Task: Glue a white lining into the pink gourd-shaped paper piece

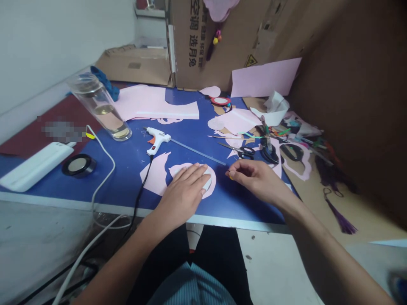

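My left hand (pixel 186 192) lies flat, fingers stretched out, over a pink paper cutout (pixel 212 189) with a rounded edge. A white oval piece (pixel 207 183) shows beside its fingers, on top of the pink paper. To the right, just above the blue tabletop, my right hand (pixel 256 180) is closed in a pinch. A small yellow-orange thing (pixel 231 175) shows at its fingertips; its kind is too small to tell. Beyond both hands lies a white glue gun (pixel 158 140), a long glue stick (pixel 199 152) extending from its back toward my right hand.
A pink paper scrap (pixel 155 176) lies left of the cutout. Black-handled scissors (pixel 243 151) and paper scraps crowd the right. A tilted-looking glass of liquid (pixel 108 114), a tape roll (pixel 79 165) and a white power strip (pixel 36 166) stand left. A purple tassel (pixel 341 218) lies far right.
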Motion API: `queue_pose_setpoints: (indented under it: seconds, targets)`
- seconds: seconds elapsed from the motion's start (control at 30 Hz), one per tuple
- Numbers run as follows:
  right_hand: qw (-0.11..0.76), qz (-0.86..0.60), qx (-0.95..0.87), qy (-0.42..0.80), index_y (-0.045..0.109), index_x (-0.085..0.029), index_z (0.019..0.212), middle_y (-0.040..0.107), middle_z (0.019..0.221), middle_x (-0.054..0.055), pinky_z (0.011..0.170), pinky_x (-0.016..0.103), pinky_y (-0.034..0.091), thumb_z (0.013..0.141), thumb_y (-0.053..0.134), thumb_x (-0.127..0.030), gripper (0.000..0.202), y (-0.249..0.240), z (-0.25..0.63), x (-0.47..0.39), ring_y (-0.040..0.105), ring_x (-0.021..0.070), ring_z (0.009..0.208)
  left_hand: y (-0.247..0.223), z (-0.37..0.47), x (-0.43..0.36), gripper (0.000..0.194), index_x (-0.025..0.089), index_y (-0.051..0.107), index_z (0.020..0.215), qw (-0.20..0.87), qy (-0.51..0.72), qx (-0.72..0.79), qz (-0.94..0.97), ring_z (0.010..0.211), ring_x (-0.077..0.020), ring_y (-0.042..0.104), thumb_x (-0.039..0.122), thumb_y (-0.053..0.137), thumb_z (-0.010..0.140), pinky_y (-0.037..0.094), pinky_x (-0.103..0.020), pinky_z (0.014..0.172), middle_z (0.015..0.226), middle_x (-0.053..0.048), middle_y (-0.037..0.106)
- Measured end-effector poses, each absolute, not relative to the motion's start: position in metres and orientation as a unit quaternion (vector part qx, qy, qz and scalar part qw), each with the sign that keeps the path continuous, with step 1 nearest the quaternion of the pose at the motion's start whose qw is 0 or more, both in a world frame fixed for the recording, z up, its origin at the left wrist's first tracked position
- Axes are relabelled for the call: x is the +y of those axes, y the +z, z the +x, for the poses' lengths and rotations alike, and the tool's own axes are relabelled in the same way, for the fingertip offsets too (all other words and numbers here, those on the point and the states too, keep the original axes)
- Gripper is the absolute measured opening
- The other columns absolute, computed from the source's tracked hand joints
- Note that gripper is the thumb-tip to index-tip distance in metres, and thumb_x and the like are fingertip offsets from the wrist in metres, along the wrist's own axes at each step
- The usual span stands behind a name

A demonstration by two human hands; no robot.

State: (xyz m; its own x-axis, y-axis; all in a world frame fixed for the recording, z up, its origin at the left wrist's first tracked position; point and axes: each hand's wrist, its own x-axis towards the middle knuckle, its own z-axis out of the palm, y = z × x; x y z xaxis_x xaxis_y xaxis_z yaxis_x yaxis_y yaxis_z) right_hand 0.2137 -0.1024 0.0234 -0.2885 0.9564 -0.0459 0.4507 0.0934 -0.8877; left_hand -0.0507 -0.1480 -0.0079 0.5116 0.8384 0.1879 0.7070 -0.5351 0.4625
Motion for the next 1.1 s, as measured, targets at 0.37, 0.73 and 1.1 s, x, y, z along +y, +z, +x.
queue_pose_setpoints:
  seconds: [0.37, 0.73, 1.1]
  targets:
    - [0.222, -0.566, -0.728, 0.316, 0.067, -0.027, 0.086, 0.071, 0.079, 0.001, 0.066, 0.035, 0.041, 0.098, 0.062, -0.031, 0.013, 0.025, 0.209, -0.099, 0.06, 0.0212, 0.07, -0.012, -0.045, -0.13, 0.047, 0.022, 0.066, 0.152, 0.094, 0.171, 0.55, 0.812, 0.161, -0.0416, 0.045, 0.027, 0.043, 0.111, 0.038, -0.069, 0.128, 0.172, -0.016, 0.051]
    - [0.155, -0.574, -0.742, 0.309, 0.066, -0.028, 0.085, 0.071, 0.076, 0.001, 0.062, 0.035, 0.038, 0.098, 0.06, -0.029, 0.015, 0.028, 0.198, -0.109, 0.061, 0.0217, 0.067, -0.009, -0.063, -0.136, 0.051, 0.028, 0.066, 0.152, 0.13, 0.157, 0.499, 0.842, 0.164, -0.0314, 0.043, 0.019, 0.043, 0.108, 0.032, -0.063, 0.135, 0.173, -0.009, 0.052]
    - [0.198, -0.579, -0.709, 0.351, 0.067, -0.028, 0.089, 0.07, 0.08, 0.0, 0.064, 0.035, 0.042, 0.1, 0.059, -0.034, 0.015, 0.015, 0.198, -0.119, 0.06, 0.0216, 0.069, -0.01, -0.072, -0.153, 0.056, 0.02, 0.05, 0.165, 0.084, 0.2, 0.559, 0.8, 0.169, -0.037, 0.032, 0.028, 0.047, 0.11, 0.035, -0.063, 0.134, 0.182, -0.018, 0.033]
